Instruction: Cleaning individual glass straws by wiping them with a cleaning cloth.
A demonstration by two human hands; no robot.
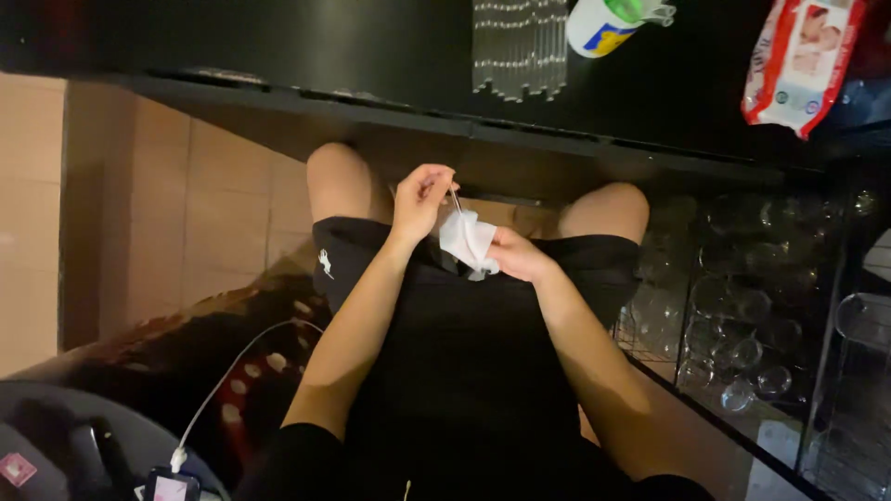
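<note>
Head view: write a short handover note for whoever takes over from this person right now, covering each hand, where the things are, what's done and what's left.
Left hand: raised over the lap, fingertips pinching the top of a thin clear rod.
Right hand: holds a white wipe bunched around the rod's lower part.
Where things are: a row of similar clear rods lies on the black table ahead, with a wipes packet at the far right and a white tub between them.
Done: one rod is in hand, wrapped in the wipe.
Left: cannot tell how much of it is wiped, nor which rods on the table are done.
</note>
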